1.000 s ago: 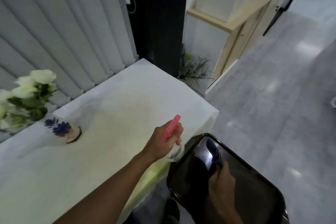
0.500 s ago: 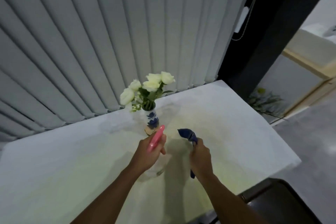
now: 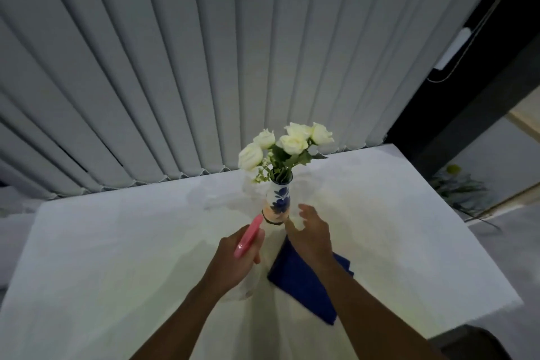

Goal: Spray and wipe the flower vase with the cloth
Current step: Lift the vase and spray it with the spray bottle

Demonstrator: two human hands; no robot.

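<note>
A small white vase with blue flower patterns stands upright on the white table, holding white roses. My left hand grips a clear spray bottle with a pink head, its nozzle pointing at the vase base from the lower left. My right hand hovers just right of the vase with fingers spread and nothing in it. The dark blue cloth lies flat on the table under my right forearm.
Grey vertical blinds hang right behind the table. A black pillar stands at the right. A dark chair sits at the lower right, past the table's right edge.
The view shifted closer to the vase. My right hand let go of the blue cloth, which now lies on the table, and it moved up beside the vase. The bottle moved nearer the vase.
</note>
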